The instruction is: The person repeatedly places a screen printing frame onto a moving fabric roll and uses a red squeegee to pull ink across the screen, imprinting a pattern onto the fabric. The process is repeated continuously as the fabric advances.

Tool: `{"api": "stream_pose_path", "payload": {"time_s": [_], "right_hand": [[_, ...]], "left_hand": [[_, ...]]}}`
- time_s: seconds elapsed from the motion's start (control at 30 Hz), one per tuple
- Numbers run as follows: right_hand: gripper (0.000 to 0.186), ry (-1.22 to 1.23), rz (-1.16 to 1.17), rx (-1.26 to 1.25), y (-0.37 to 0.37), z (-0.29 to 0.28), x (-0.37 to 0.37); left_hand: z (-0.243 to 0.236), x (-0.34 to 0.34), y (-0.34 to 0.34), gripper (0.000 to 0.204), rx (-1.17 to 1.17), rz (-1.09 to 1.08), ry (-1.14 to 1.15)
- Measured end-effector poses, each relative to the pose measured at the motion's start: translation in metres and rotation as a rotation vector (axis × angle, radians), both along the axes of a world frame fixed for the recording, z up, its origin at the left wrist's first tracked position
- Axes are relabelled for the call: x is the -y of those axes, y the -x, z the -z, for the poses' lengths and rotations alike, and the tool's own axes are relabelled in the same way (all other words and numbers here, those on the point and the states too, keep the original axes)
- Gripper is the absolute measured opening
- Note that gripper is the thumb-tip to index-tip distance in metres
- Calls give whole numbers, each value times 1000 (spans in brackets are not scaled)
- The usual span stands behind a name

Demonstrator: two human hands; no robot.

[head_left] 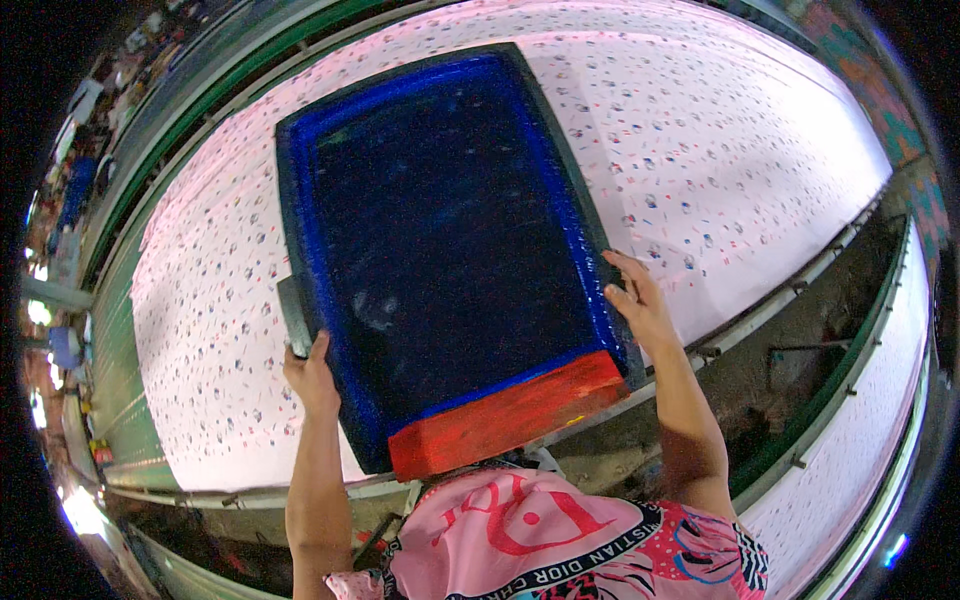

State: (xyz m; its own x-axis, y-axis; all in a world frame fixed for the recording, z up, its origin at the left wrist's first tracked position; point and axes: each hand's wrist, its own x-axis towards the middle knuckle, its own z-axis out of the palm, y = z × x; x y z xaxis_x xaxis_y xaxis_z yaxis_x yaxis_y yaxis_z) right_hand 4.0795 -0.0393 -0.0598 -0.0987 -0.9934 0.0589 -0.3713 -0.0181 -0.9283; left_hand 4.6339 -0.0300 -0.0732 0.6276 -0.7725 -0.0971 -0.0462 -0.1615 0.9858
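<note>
A large screen printing frame (450, 230) with dark borders and a dark blue mesh panel lies tilted over white printed fabric (690, 170). Blue ink or coating gleams along its inner edges, and a red board (510, 415) spans its near end. My left hand (314, 378) grips the frame's left side, just below a grey block (295, 315) fixed to that edge. On the right side, my right hand (640, 303) is closed around the frame's edge, lower fingers partly hidden. Whether the frame rests fully on the fabric I cannot tell.
The fabric, covered in small scattered motifs, lies along a long table with a metal rail (740, 335) at its near edge. Another fabric-covered table (850, 460) stands at the lower right across a narrow gap. Green table surface (130, 370) shows at left, with clutter beyond.
</note>
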Motion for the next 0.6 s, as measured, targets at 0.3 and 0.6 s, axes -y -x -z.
{"api": "stream_pose_path", "payload": {"time_s": [0.3,0.6], "right_hand": [[57,168,-928,-594,-102,-58,-104],[57,214,-810,-913,-149,-73,-114]], "left_hand": [[30,8,-12,31,103,-20,-172],[15,4,-5,39,326,13,-201]]}}
